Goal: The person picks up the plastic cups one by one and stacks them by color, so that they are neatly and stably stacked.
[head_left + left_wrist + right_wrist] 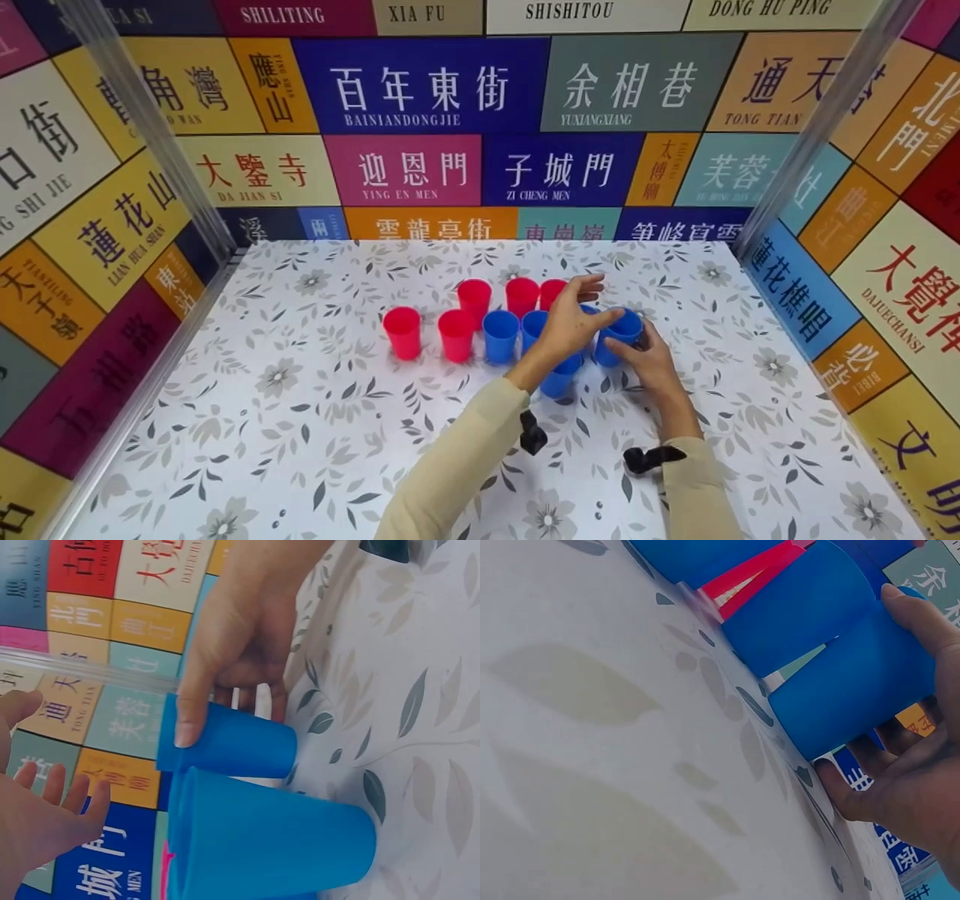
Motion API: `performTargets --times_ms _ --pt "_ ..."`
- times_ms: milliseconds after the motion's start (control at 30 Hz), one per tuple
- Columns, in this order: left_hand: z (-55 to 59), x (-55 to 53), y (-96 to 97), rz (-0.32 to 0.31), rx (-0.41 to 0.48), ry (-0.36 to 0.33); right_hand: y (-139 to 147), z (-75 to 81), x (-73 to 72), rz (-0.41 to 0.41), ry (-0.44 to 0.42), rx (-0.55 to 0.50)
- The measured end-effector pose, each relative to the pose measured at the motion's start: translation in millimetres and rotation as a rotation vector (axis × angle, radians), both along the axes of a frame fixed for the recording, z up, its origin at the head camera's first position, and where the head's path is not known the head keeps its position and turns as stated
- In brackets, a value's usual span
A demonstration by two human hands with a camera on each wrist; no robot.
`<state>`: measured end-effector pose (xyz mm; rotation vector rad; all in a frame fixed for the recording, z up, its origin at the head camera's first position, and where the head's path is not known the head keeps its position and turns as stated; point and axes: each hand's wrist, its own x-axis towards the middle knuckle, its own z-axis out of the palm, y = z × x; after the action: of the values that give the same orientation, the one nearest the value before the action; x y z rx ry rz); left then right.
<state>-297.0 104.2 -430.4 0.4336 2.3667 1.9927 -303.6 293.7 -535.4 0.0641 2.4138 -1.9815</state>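
Note:
In the head view my right hand (654,361) grips the rightmost blue cup (609,351), which stands upright. The right wrist view shows the thumb near this cup's (855,682) rim and the fingers round its far side. My left hand (570,324) is held over the blue cups with its fingers spread, holding nothing; in the left wrist view these fingers (54,802) are apart from the gripped cup (240,739). Beside that cup stands another blue cup (277,836). A blue cup (561,379) is nearest me, partly hidden by the left hand and wrist.
Further left stand blue cups (500,337) and red cups (456,335), with a red cup (402,334) at the far left. Several red cups (475,298) form a row behind. The flower-patterned table (300,435) is bordered by sign-covered walls (420,86) and clear corner posts (817,112).

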Motion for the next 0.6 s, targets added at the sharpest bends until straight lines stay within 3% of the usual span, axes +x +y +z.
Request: performTargets --times_ms 333,600 --pt "8.3 16.6 -13.6 -0.049 -0.021 0.043 2 1.8 1.0 -0.015 0.0 0.018" --pt "1.9 24.9 -29.0 -0.056 0.018 0.065 -1 2.5 2.1 -0.012 -0.019 0.006"
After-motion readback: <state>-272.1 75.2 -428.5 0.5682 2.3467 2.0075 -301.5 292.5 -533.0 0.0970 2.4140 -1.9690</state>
